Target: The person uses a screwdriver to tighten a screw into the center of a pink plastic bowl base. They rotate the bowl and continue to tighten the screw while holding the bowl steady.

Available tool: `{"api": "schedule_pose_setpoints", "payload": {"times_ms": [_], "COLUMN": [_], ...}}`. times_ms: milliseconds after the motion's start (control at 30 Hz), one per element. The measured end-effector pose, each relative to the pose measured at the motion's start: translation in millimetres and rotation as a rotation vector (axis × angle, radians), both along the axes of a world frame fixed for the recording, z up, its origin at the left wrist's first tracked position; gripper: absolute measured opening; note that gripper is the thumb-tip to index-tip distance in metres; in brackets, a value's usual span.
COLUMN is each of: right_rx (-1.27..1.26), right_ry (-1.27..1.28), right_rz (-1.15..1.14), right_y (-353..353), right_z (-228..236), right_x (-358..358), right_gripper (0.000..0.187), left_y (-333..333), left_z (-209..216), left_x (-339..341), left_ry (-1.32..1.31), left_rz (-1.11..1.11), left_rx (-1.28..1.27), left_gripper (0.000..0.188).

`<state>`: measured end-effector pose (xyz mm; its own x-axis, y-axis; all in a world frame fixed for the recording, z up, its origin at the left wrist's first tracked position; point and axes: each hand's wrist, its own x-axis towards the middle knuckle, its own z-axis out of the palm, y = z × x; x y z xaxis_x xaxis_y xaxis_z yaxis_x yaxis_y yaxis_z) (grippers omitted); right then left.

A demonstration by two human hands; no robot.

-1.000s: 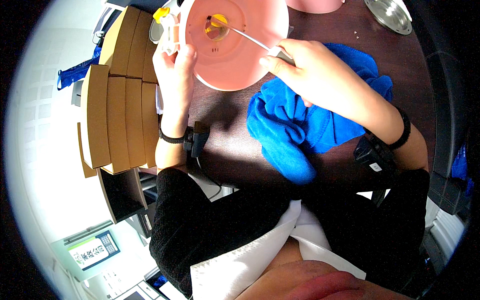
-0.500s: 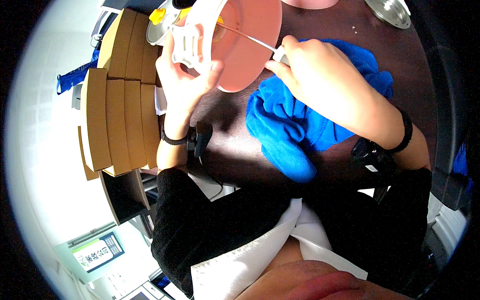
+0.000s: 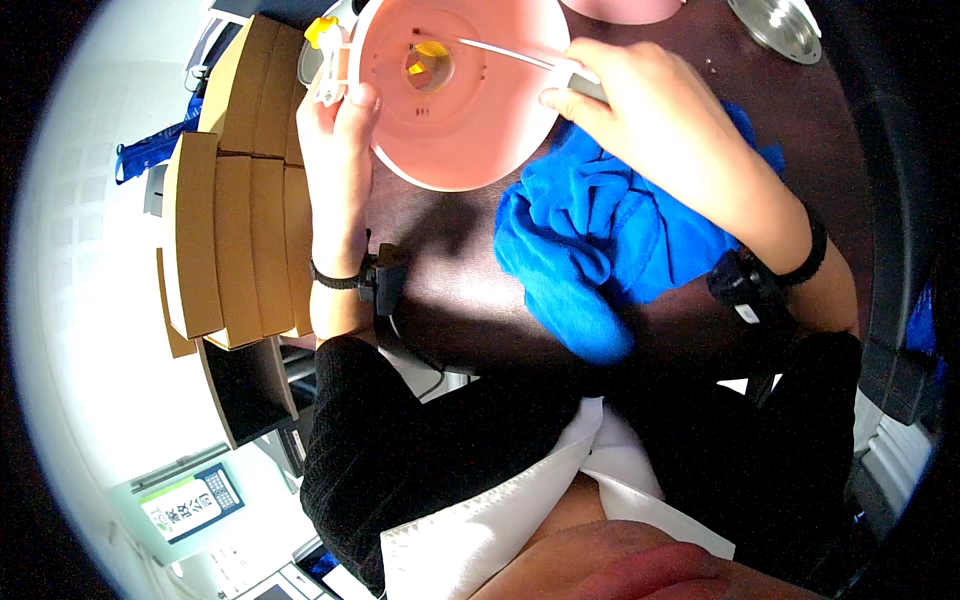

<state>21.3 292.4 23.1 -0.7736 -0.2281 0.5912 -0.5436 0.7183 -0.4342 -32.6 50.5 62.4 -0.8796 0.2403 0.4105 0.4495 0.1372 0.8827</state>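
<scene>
A pink bowl-shaped housing (image 3: 450,150) is tilted so that its inside faces me. Yellow shows through the round hole in its bottom, with small dark marks around it. My left hand (image 3: 335,160) is closed on the white handle-like bracket (image 3: 333,75) at the housing's left side. In my right hand (image 3: 655,120) is a screwdriver (image 3: 505,53), gripped by its grey-white handle. Its shaft points left into the housing, the end near a small dark spot beside the hole; whether it touches cannot be told. Below the right forearm lies a crumpled blue cloth (image 3: 610,230).
Cardboard boxes (image 3: 235,240) stand stacked at the left. A round metal lid (image 3: 775,28) lies far right, near another pink piece (image 3: 625,8) at the top edge. Behind my left hand is a yellow knob (image 3: 320,32). The dark table (image 3: 450,260) extends beneath everything.
My left hand has turned the housing to face me more, so the bottom hole shows. The screwdriver and right hand have moved up slightly; the end has shifted within the housing.
</scene>
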Motion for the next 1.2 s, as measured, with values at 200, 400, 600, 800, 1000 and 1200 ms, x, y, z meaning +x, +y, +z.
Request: {"api": "schedule_pose_setpoints", "payload": {"times_ms": [200, 400, 600, 800, 1000, 1200], "right_rx": [-0.397, -0.469, -0.523, -0.491, -0.604, -0.625], "right_ry": [-0.705, -0.765, -0.803, -0.763, -0.983, -1.107], "right_rz": [0.18, 0.23, 0.27, 0.279, 0.289, 0.35], "right_y": [-11, -18, -20, -21, -22, -15], "right_z": [23, 24, 20, 15, 28, 35], "right_x": [8, 12, 13, 12, 18, 21], "right_gripper": [0.034, 0.037, 0.033, 0.034, 0.036, 0.034], "left_y": [-1, 5, 6, 3, 11, 6], "left_z": [1, -3, -2, -8, -12, -20], "left_x": [-1, 3, 6, 4, 0, -13], "left_ry": [0.156, 0.139, 0.098, 0.124, 0.315, 0.51], "left_rz": [-0.011, -0.025, 0.02, 0.08, -0.063, -0.157], "left_rx": [0.067, 0.169, 0.084, -0.001, -0.131, -0.214], "left_gripper": [0.051, 0.046, 0.044, 0.05, 0.087, 0.098]}}
